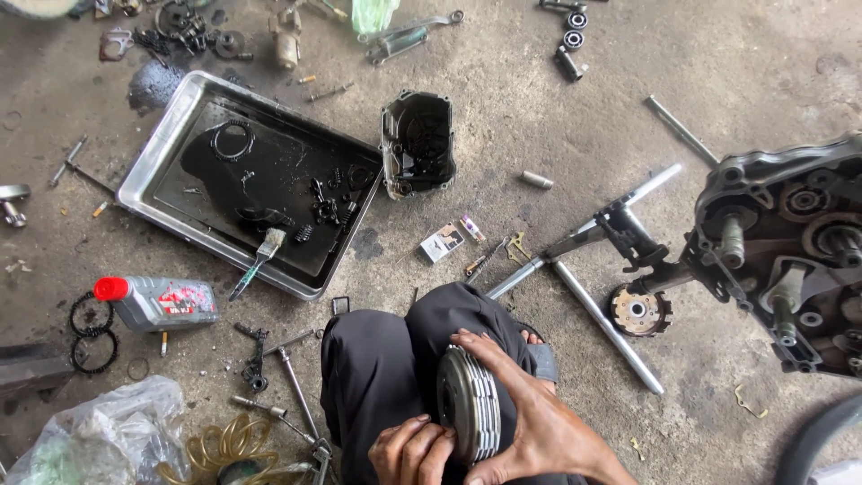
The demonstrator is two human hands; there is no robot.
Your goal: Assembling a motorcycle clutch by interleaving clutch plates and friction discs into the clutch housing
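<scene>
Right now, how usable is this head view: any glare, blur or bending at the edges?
Head view: soft, even daylight with faint shadows; the metal tray shows mild sheen on its rim and its oily black bottom reflects light; centre is sharp, including the ribbed disc pack held between left hand and right hand; the lower-right corner is blurred.

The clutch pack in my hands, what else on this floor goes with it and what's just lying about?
In hand:
clutch pack, held by left hand and right hand
open engine case
round plate

Lying about:
oil bottle
metal tray
paintbrush
black cover
plastic bag
</scene>
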